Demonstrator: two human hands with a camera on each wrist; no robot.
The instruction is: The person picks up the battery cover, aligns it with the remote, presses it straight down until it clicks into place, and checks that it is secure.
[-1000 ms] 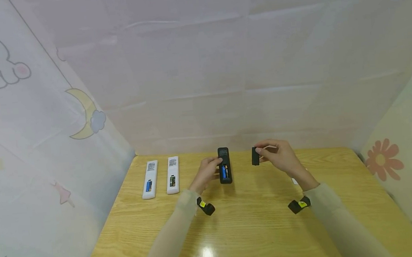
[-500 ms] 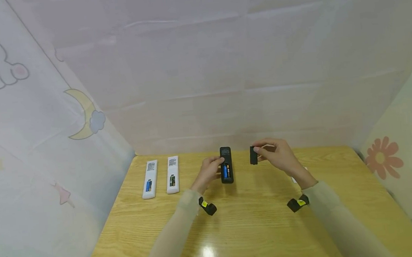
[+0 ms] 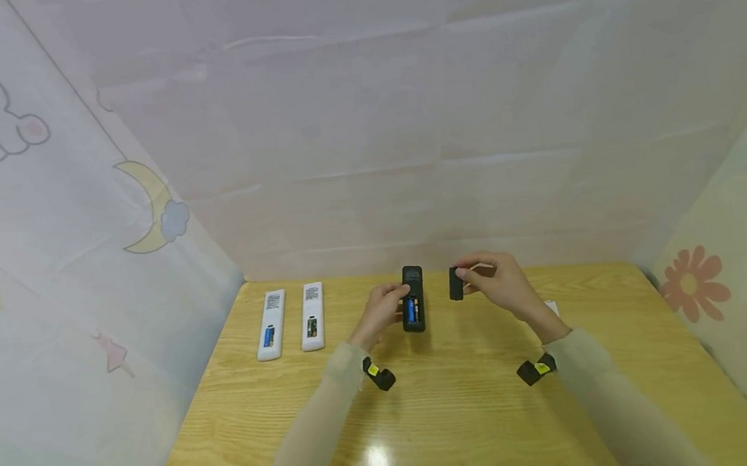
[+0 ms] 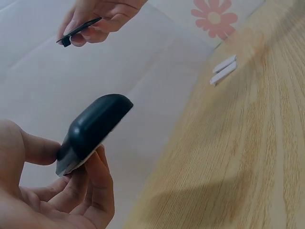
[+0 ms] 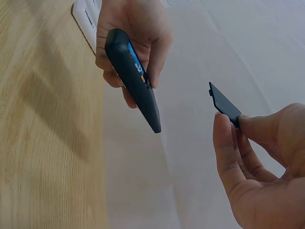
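Note:
My left hand point(image 3: 380, 311) grips a black remote control point(image 3: 411, 277) by its side, back face up and raised over the table. Its battery compartment is uncovered, and batteries point(image 3: 413, 309), one of them blue, lie inside. To the right, my right hand point(image 3: 499, 281) pinches a small black battery cover point(image 3: 456, 283) between thumb and fingers, apart from the remote. The right wrist view shows the cover point(image 5: 225, 105) held at a slant, a small tab at its far end. In the left wrist view the remote point(image 4: 97, 124) is seen end-on between thumb and fingers.
Two white remotes, the outer one point(image 3: 272, 325) and the inner one point(image 3: 313, 317), lie face down at the left with open battery compartments. White flat pieces point(image 4: 224, 70) rest on the wooden table point(image 3: 454, 417) at the right, partly behind my right wrist. A pale sheet point(image 3: 351, 118) hangs behind.
The black remote has shifted slightly to the right with my left hand. My right hand has brought the battery cover a little to the left, narrowing the gap between them.

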